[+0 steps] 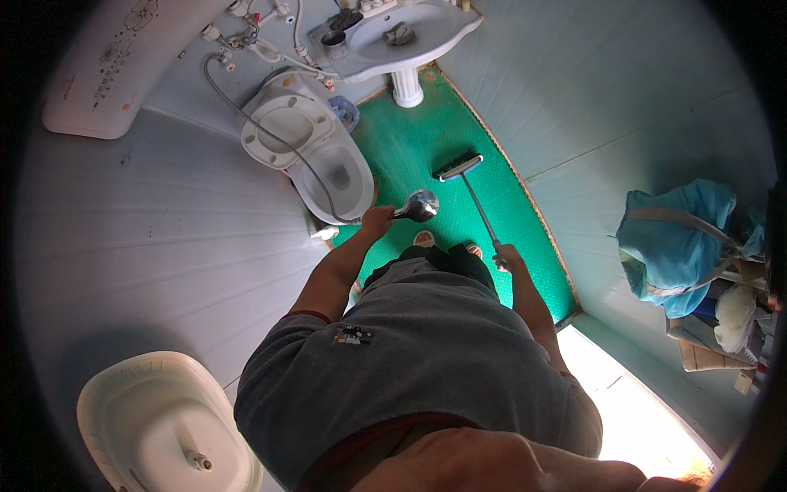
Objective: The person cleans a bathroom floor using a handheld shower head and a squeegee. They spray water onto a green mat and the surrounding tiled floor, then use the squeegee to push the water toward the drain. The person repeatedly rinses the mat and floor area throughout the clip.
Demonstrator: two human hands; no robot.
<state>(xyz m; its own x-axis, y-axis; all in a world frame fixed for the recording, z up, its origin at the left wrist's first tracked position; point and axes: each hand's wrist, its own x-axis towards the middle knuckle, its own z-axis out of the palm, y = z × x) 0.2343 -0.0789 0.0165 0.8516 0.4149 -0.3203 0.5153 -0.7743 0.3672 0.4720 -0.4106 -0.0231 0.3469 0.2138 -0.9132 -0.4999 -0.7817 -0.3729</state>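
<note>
My left hand (377, 222) grips the handle of a chrome shower head (420, 205), which hangs over the floor beside the toilet bowl. From that handle a flexible metal hose (264, 128) runs across the toilet (363, 166) to the wall valves. In my right hand (509, 258) is the grey pole of a floor scrub brush (458, 166). Its dark bristle head rests on the green textured floor (406, 141), ahead of my feet. Whether water leaves the shower head is hard to tell.
A pedestal washbasin (424, 31) stands ahead, with a metal cup (334, 44) and a cloth (399, 34) on it. A small blue-lined bin (345, 113) sits by the toilet. A water heater (123, 67), a pale plastic tub (166, 418) and a blue bag (673, 240) are along the walls.
</note>
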